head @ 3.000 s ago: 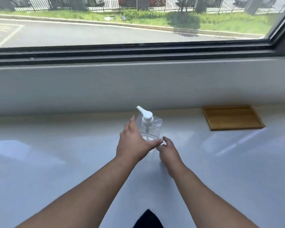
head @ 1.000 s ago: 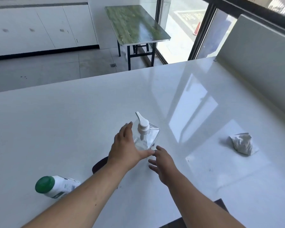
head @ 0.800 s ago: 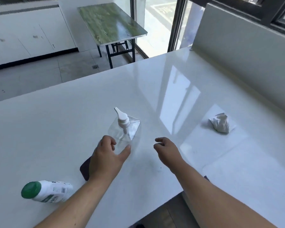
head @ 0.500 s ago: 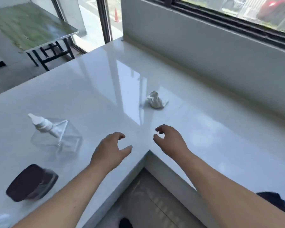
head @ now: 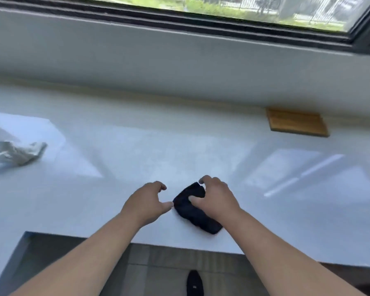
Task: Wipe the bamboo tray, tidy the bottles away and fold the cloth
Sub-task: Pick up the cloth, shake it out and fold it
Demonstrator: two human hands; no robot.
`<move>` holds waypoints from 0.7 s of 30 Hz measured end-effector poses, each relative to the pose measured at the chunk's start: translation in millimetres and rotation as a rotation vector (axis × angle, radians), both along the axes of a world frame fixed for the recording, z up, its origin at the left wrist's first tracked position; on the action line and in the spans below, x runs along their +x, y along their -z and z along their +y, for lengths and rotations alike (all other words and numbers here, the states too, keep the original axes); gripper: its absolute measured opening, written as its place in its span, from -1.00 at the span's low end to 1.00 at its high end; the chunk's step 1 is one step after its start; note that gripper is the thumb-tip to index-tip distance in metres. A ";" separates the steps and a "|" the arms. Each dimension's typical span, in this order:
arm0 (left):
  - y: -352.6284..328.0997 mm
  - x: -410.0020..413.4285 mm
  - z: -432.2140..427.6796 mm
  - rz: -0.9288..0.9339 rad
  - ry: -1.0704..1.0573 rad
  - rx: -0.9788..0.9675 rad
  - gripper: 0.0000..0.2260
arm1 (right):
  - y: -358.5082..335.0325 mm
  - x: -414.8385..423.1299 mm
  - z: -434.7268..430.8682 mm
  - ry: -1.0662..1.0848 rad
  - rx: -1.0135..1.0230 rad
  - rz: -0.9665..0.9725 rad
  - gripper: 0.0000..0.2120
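Folding step: right hand (head: 215, 199) fingers (head: 207, 180) pinching crumpled dark cloth (head: 193, 208); left hand (head: 146, 201) beside cloth, fingers loosely spread, empty. Next: flatten, then fold.

Lit brightly by daylight from the window (head: 222, 9) above, with pale sun patches and streaked glare thrown across the glossy white bench (head: 137, 146). Smeared throughout by motion blur, worst on the crumpled paper (head: 19, 152) at left and the bamboo tray (head: 297, 122), both soft-edged. Bowed by wide-angle distortion along the window frame and sill, with only faint, diffuse shadows beneath the hands.
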State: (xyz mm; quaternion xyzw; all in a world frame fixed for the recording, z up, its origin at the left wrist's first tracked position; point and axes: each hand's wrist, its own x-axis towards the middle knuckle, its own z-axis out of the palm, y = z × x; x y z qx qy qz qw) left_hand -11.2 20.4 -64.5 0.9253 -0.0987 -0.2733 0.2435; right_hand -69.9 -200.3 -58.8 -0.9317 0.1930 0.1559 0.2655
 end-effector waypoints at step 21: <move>0.2 16.7 -50.7 -0.103 0.007 0.056 -0.50 | 25.2 7.0 0.4 0.052 0.254 -0.037 -0.80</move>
